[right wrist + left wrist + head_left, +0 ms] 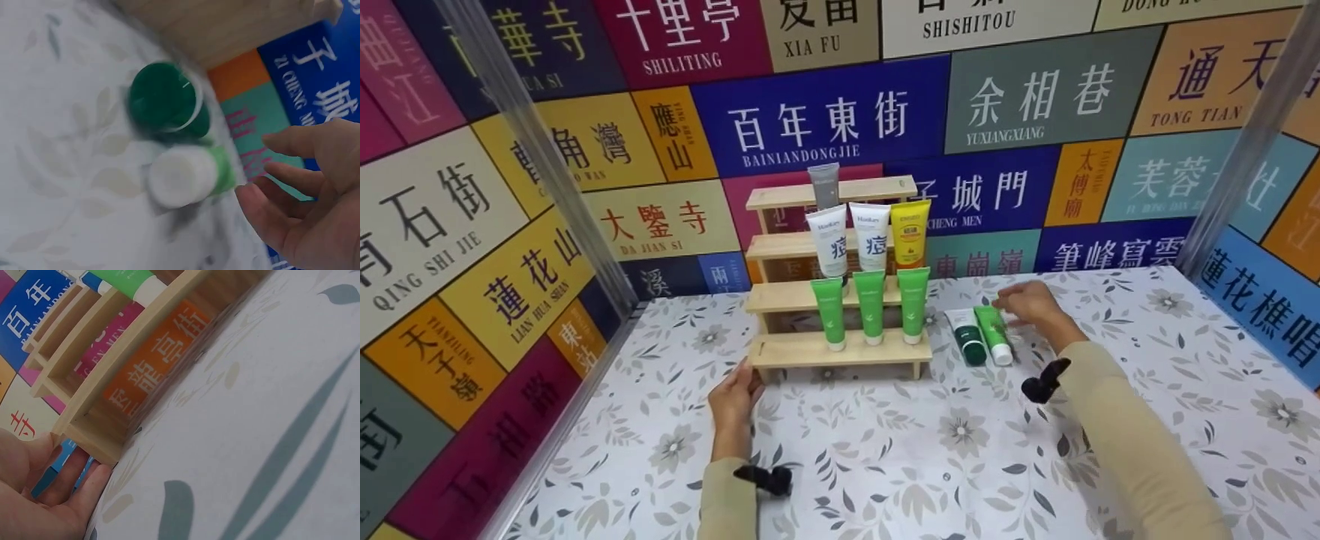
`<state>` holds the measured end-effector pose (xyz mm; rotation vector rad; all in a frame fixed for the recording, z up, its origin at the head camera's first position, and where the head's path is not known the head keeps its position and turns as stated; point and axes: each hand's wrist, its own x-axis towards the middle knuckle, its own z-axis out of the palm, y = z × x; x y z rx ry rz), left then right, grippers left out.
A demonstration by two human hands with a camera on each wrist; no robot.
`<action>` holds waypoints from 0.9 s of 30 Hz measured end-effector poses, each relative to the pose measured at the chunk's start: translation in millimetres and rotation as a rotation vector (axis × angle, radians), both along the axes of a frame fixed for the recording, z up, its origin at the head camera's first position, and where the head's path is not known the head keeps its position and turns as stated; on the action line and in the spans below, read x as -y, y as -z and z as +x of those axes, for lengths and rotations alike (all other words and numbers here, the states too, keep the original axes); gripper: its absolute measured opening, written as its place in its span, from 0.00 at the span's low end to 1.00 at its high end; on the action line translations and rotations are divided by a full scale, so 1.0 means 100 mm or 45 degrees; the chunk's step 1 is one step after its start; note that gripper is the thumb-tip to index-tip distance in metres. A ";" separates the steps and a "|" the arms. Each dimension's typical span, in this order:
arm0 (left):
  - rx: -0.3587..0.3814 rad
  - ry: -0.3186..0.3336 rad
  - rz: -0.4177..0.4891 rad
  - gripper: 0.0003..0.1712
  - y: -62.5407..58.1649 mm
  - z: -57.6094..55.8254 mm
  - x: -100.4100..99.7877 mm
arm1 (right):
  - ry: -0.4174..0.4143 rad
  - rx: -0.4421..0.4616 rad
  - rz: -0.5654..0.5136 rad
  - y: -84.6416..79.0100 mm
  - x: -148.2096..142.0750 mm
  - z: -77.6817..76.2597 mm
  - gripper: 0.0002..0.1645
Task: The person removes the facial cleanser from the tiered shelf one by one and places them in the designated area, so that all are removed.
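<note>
A tiered wooden display stand (840,352) holds several cosmetic tubes. My left hand (733,397) grips the left end of its lowest shelf; the left wrist view has the thumb and fingers (87,492) around that corner. To the right of the stand, a white tube with a dark green cap (969,339) and a green tube with a white cap (994,334) lie side by side on the table. Just beyond the green tube, my right hand (1031,306) holds nothing. In the right wrist view its fingers (292,140) are parted, apart from the blurred caps.
Three green tubes (871,307) stand on the lowest shelf. Two white tubes (872,236) and a yellow tube (910,232) are higher, with a grey tube (824,186) on top. A floral cloth (885,450) covers the table; a sign-patterned wall (825,112) rises behind.
</note>
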<state>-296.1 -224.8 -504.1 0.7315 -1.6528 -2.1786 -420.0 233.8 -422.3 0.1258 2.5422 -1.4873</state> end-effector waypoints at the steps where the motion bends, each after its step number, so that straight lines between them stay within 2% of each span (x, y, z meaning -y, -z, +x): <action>1: -0.001 0.003 0.004 0.21 0.00 0.00 0.00 | 0.011 -0.041 -0.001 -0.09 0.02 0.00 0.31; 7: 0.021 0.007 -0.003 0.20 -0.01 -0.01 0.02 | 0.076 -0.323 0.033 -0.70 0.20 0.04 0.24; 13: 0.020 0.001 -0.020 0.20 -0.01 0.00 0.04 | 0.026 -0.487 -0.021 -1.19 0.41 0.12 0.26; 19: 0.003 -0.008 -0.015 0.20 0.02 0.02 0.03 | -0.016 -0.570 -0.022 -1.44 0.63 0.17 0.31; 27: -0.037 0.018 -0.046 0.21 0.02 0.01 0.00 | -0.071 -0.640 -0.061 -1.70 0.86 0.11 0.31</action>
